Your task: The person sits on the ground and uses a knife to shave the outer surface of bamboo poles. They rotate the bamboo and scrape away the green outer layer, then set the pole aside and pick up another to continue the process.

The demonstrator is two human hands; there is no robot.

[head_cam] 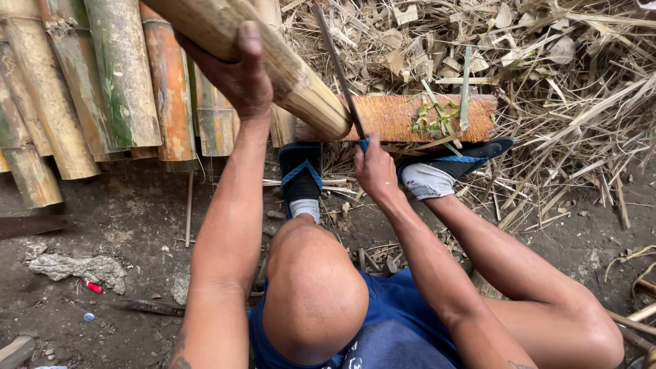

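My left hand (236, 72) grips a thick yellowish bamboo pole (301, 85) from above, its cut end resting on an orange-brown wooden block (403, 116). My right hand (374, 167) is closed on the blue handle of a long narrow blade (338, 68). The blade points up and away and lies against the right side of the pole's end. Thin green shavings (437, 119) are scattered on the block. My feet, in dark sandals and pale socks, rest just in front of the block.
Cut bamboo sections (123, 82) lie side by side at the upper left. A heap of dry husks and strips (553, 75) fills the upper right. On the dirt at left lie a saw blade (31, 225), a dark knife (150, 307), a grey rag (82, 268) and a small red object (92, 286).
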